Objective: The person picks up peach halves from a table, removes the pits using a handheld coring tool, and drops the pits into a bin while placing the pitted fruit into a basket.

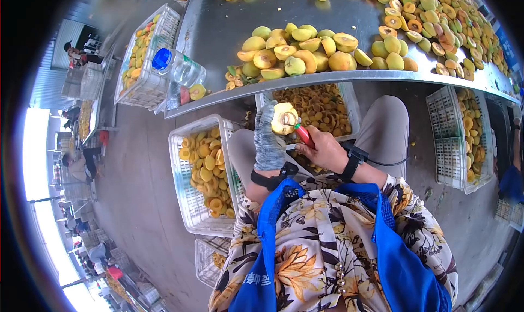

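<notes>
My left hand (268, 140), in a grey glove, is closed around a halved yellow peach (284, 117) with its cut face turned up. A red-handled pitting tool (304, 135) is gripped in my right hand (329, 151), which is bare. Its curved metal end meets the pit hollow in the middle of the peach half. Both hands are above my lap, just in front of the metal table (218, 50). Under them stands a white crate (355, 107) holding many pitted pieces or scraps.
Peach halves (295, 52) are heaped near the table edge, with a larger pile (436, 17) at right. A blue-capped bottle (183, 67) stands at the table's left corner. Crates of peaches (183, 203) (450, 143) flank my legs. Other people (82, 55) sit far left.
</notes>
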A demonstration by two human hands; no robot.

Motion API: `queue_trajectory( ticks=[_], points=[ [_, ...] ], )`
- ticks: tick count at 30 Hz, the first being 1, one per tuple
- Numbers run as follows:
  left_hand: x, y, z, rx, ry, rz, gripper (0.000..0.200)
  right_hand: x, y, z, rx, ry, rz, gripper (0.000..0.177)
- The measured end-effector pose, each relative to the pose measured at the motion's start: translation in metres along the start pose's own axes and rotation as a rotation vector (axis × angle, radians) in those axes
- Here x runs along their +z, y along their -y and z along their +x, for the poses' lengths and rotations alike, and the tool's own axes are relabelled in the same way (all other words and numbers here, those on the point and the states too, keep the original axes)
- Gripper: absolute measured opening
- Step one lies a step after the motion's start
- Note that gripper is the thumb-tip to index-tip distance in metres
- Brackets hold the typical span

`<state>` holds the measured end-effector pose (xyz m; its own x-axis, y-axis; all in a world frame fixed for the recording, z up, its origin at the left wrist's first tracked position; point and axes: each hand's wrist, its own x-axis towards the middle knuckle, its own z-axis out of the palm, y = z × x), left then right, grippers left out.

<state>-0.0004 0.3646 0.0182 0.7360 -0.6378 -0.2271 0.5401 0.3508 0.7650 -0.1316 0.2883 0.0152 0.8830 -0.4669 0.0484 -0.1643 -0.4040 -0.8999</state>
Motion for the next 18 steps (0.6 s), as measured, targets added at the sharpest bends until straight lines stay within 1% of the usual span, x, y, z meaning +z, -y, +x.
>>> queue_trajectory(
  ticks=[4,6,7,9,12,13,14,16,17,18],
  points=[
    [0.011,0.002,-0.006,0.004,0.049,0.026,0.035,0.005,-0.007,-0.003,0.002,-0.033,-0.001,0.031],
    [0.012,0.008,-0.007,0.113,0.082,0.119,0.036,0.007,-0.006,-0.005,-0.001,-0.053,0.004,0.031],
    [0.013,0.011,-0.008,0.111,0.082,0.118,0.036,0.009,-0.004,-0.007,0.038,-0.069,0.019,0.029],
    [0.015,0.015,-0.01,0.177,0.099,0.206,0.036,0.013,-0.002,-0.01,0.081,-0.085,0.034,0.027],
    [0.017,0.016,-0.014,0.131,0.056,0.244,0.034,0.018,0.0,-0.013,0.104,-0.109,0.106,0.025],
    [0.011,0.014,-0.011,0.082,0.049,0.264,0.033,0.016,0.002,-0.013,0.1,-0.04,0.081,0.025],
    [0.006,0.008,-0.009,0.082,0.047,0.266,0.033,0.013,0.003,-0.012,0.095,0.029,0.057,0.024],
    [-0.003,-0.002,-0.007,0.275,0.257,0.794,0.031,0.011,0.003,-0.011,0.076,0.081,0.018,0.026],
    [-0.012,0.003,0.0,0.198,0.258,0.568,0.03,0.01,0.003,-0.009,0.063,0.113,-0.033,0.027],
    [-0.017,0.007,0.005,0.198,0.253,0.568,0.03,0.01,0.003,-0.007,0.049,0.144,-0.084,0.027]
  ],
)
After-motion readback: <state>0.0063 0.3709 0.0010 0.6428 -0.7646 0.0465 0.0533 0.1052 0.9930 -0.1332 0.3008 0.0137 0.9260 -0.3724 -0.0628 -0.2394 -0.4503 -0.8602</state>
